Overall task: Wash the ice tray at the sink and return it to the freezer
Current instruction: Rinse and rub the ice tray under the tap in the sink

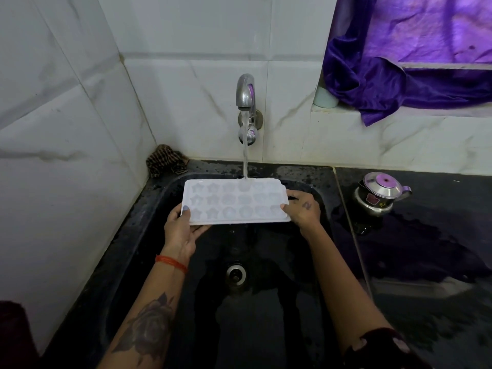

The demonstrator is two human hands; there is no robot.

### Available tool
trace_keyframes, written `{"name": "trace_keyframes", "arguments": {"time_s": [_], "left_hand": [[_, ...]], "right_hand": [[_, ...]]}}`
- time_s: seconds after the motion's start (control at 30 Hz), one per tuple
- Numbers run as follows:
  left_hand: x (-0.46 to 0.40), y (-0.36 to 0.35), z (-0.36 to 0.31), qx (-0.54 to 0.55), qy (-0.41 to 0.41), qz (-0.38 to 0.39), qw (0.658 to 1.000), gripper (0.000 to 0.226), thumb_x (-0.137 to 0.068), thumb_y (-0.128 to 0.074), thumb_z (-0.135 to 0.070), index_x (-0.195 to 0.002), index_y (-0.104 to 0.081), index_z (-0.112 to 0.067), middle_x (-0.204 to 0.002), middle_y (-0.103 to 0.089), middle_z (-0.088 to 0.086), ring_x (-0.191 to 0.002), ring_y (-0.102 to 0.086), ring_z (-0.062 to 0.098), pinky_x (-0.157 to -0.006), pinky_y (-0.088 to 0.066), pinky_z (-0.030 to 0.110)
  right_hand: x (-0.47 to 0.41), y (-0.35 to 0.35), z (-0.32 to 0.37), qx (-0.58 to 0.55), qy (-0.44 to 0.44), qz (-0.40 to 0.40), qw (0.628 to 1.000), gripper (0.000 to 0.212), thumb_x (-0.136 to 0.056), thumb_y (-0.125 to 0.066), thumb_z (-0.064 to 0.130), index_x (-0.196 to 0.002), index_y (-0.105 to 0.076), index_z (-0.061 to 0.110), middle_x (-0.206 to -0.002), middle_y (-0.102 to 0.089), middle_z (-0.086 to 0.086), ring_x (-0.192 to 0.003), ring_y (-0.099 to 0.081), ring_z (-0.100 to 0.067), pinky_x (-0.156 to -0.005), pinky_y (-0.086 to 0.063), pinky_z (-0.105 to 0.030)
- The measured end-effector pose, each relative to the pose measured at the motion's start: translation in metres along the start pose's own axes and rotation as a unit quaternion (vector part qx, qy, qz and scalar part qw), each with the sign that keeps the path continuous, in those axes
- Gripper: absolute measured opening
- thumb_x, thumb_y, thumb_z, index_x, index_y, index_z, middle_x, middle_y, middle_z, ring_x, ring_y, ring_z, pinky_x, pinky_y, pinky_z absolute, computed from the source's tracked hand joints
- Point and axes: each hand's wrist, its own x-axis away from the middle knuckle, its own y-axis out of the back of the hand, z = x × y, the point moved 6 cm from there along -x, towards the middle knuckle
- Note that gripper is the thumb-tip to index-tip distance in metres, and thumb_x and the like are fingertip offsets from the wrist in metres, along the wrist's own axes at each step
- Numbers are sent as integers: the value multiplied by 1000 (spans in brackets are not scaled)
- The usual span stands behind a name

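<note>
While water from the tap (245,102) is striking its far edge, the ice tray (234,205) is hanging over the sink (149,235), left hand (181,227) and right hand (302,209) each gripping an end. Rinsing seems underway; next, tilting should sweep every mould.

Glossy metal tap (245,94) (plastic tray (234,202))

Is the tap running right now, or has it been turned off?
Running. A stream of water falls from the tap onto the far edge of the ice tray.
</note>
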Motion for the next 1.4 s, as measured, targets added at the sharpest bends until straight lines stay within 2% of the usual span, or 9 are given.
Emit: {"name": "trace_keyframes", "arguments": {"time_s": [0.2, 0.53, 0.67, 0.8, 0.93, 1.03, 1.13, 1.3, 1.4], "left_hand": [[-4, 0, 1, 25, 7, -6, 1000, 35, -102, -36, -14, -135, -45, -7, -128, -55, 13, -119, -53, 34, -82, -47, 45], [-5, -16, 13, 56, 42, -2, 998, 36, -101, -38, -11, -137, -45, -7, -135, -53, 16, -122, -51, 36, -84, -47, 48], [-3, -20, 18, 67, 56, -6, 996, 35, -101, -39, -10, -135, -45, -7, -134, -53, 18, -122, -51, 37, -84, -47, 49], [-2, -23, 20, 64, 64, -9, 996, 35, -101, -40, -11, -135, -46, -7, -132, -54, 17, -121, -52, 36, -82, -47, 48], [-3, -25, 22, 48, 59, -9, 997, 33, -101, -40, -11, -133, -48, -6, -128, -55, 17, -109, -55, 32, -79, -47, 46], [-5, -24, 25, 43, 59, -11, 997, 33, -101, -39, -11, -133, -48, -6, -125, -56, 16, -108, -55, 32, -79, -47, 47], [-7, -23, 26, 50, 65, -12, 997, 33, -101, -40, -11, -133, -48, -6, -120, -57, 14, -104, -55, 29, -79, -47, 47], [-10, -23, 25, 47, 60, -11, 997, 34, -101, -40, -11, -134, -47, -6, -114, -56, 11, -103, -54, 28, -79, -47, 45], [-11, -24, 23, 46, 52, -9, 998, 34, -101, -40, -11, -134, -47, -6, -114, -56, 11, -103, -54, 28, -79, -46, 45]], "right_hand": [[-5, -1, 7, -1, 2, -9, 1000, 40, -81, -64, 9, -120, -64, 18, -108, -70, -8, -99, -63, -22, -90, -51, -35], [-20, 7, 6, 47, 5, -23, 999, 33, -85, -65, 26, -117, -66, 18, -113, -67, -8, -101, -62, -26, -91, -50, -38], [-24, 11, 12, 73, 1, -37, 997, 27, -89, -61, 25, -109, -68, 8, -111, -67, -11, -102, -61, -28, -88, -48, -34], [-31, 10, 26, 69, 12, -68, 995, 32, -90, -60, 26, -117, -64, 10, -119, -64, -10, -110, -58, -28, -88, -44, -29], [-44, -2, 50, 35, 66, -59, 995, 30, -87, -64, 26, -113, -66, 10, -114, -67, -7, -106, -60, -23, -87, -44, -24], [-55, -12, 74, 28, 102, -31, 994, 34, -87, -63, 28, -117, -65, 11, -118, -66, -8, -109, -60, -22, -89, -42, -22], [-65, -21, 103, 33, 140, -16, 989, 43, -88, -62, 35, -123, -58, 11, -118, -65, -9, -109, -60, -22, -84, -39, -20], [-70, -40, 152, 105, 249, -10, 963, 66, -86, -64, 37, -140, -31, 20, -111, -63, -14, -96, -62, -29, -79, -49, -32], [-74, -47, 161, 163, 280, -1, 946, 62, -86, -65, 36, -139, -36, 21, -112, -64, -15, -98, -62, -31, -84, -52, -36]]}}
